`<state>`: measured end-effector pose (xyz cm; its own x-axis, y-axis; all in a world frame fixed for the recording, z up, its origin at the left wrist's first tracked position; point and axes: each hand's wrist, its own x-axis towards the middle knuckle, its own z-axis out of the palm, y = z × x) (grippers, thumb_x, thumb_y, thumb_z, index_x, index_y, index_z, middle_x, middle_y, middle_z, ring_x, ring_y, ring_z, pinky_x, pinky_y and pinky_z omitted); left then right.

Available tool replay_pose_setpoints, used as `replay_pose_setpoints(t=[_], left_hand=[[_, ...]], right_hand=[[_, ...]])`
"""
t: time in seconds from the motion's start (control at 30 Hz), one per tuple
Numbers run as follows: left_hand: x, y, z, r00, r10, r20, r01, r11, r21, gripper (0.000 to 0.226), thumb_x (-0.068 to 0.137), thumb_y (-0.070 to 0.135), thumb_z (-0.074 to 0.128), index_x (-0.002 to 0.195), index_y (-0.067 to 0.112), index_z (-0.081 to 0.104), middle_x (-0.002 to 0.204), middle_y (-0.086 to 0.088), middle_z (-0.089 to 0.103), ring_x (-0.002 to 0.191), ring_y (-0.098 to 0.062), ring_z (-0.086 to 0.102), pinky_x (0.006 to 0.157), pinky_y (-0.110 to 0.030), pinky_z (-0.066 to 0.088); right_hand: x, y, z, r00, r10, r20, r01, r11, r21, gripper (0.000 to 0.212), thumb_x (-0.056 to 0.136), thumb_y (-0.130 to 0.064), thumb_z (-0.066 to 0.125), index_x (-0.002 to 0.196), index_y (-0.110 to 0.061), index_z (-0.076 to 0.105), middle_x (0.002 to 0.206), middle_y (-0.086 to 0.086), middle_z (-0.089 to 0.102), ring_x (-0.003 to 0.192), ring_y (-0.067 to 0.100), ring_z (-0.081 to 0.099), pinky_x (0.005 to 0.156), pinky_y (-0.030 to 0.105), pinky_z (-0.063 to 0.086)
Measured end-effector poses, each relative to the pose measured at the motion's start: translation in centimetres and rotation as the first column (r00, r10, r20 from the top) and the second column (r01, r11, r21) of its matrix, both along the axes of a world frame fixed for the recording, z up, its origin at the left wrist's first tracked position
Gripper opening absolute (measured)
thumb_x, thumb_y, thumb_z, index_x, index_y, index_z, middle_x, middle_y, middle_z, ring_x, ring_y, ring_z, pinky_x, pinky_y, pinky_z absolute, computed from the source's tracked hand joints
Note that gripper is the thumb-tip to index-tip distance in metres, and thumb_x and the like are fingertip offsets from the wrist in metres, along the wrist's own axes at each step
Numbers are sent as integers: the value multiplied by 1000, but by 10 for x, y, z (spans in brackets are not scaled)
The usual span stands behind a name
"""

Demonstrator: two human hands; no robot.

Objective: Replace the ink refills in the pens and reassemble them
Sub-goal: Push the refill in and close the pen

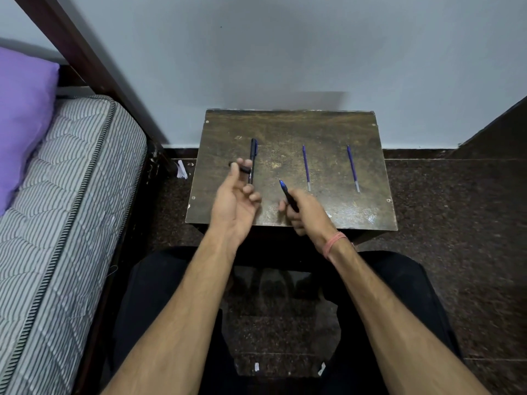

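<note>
A small dark wooden table [328,132] stands against the wall. On it lie a capped black pen [253,158] at the left and two blue ink refills, one in the middle [306,168] and one at the right [353,168]. My left hand [236,201] pinches a short black pen cap [241,167] between thumb and fingertips, just left of the lying pen. My right hand [306,215] grips an uncapped black pen [288,195], its blue tip pointing up and left over the table's front half.
A bed with a striped mattress [57,209] and a purple pillow [22,115] runs along the left. A dark wooden bed post [94,69] slants behind it. My legs in dark trousers sit below the table. The floor [456,223] is dark speckled stone.
</note>
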<state>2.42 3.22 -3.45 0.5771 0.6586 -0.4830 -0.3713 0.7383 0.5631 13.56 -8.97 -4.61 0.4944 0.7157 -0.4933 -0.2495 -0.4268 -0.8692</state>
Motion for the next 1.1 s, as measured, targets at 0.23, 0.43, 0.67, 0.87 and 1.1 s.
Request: replay_pose_setpoints(t=[0.23,0.43,0.67,0.87,1.1], left_hand=[[4,-8,-3,940,-57,-337,136,967,215,32,110,26,40,79,24,47,63,6,48,60,-14,49,50,-27,44],[9,-7,-25,821,-94,-564,378,830,411,26,99,31,47,76,24,56,57,12,51,45,-6,42,39,-22,34],[4,-3,-20,798,-167,-578,452,801,392,31,106,16,50,106,29,77,62,14,58,40,-1,36,35,-16,27],[4,-15,-2,825,-239,-511,476,782,403,32,121,24,51,140,13,73,48,18,51,33,4,38,35,-9,29],[-3,-17,7,882,-303,-360,443,793,418,37,122,12,44,153,-1,60,48,15,47,34,3,45,38,-7,38]], right_hand=[[10,2,3,897,-14,-443,140,957,252,32,113,-14,39,125,-4,66,82,5,64,68,16,60,64,29,50],[6,5,1,880,-45,-473,207,932,296,13,113,-13,51,119,-7,61,111,15,81,103,25,80,92,37,65],[3,8,1,915,-65,-398,175,953,248,27,111,-14,55,123,5,69,89,10,69,75,13,76,78,24,65],[5,3,0,925,7,-380,102,958,268,39,113,-16,49,133,15,62,87,9,68,76,14,73,78,25,62],[9,-1,1,926,148,-348,-48,958,282,33,114,-18,46,123,6,67,92,12,70,82,18,74,84,27,64]])
